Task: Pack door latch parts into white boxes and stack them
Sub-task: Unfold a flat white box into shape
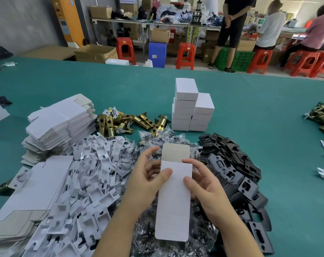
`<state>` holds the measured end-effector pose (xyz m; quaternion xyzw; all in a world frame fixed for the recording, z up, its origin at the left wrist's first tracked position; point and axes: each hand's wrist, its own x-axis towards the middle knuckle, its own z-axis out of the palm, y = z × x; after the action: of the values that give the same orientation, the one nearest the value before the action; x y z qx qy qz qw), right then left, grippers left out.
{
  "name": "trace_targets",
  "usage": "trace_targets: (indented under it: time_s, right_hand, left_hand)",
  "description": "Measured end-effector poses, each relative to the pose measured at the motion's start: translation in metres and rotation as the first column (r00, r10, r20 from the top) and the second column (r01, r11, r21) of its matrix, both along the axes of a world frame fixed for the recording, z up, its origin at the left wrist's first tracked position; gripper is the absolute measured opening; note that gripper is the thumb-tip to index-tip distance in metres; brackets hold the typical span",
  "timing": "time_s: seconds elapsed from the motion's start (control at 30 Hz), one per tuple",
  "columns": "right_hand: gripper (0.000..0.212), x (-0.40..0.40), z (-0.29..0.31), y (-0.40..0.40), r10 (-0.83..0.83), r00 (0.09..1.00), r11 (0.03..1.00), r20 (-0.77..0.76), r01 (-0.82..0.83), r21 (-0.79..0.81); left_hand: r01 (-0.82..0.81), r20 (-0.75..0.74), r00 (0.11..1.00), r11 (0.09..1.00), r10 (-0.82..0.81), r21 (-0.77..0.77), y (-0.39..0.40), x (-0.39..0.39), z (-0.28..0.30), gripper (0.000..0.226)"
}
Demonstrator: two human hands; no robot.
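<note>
Bright, even light from overhead; shadows soft and faint. Wide-angle bending curves the table [250,108] edge. Far people [270,25] are blurred; the near piles are sharp.

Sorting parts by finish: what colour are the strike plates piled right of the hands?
Black strike plates, seen in the head view.

Two hands hold a flat, unfolded white box [173,197] over a green bench [268,108]. The left hand [148,180] and right hand [203,184] each pinch one long edge, thumbs on top. Behind stand stacked white boxes [191,106], brass latches [127,122], black plates [237,169] and flat box blanks [59,119].
</note>
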<state>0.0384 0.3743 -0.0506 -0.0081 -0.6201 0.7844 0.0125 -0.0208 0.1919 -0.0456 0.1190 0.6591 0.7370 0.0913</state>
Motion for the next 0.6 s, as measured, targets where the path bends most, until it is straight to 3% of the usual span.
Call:
trace_targets:
  time_s: [0.43, 0.6]
  right_hand:
    - [0.038, 0.001, 0.003, -0.008, 0.049, 0.998, 0.997, 0.042, -0.046, -0.067]
    - [0.035, 0.001, 0.003, -0.010, 0.051, 0.997, 0.997, 0.051, -0.049, -0.052]
  left_hand:
    - [-0.005, -0.007, 1.000, 1.000, 0.005, -0.030, -0.013, -0.007, 0.001, 0.014]
    - [0.003, -0.016, 1.000, 0.996, -0.005, -0.086, -0.014, -0.007, 0.000, 0.014]
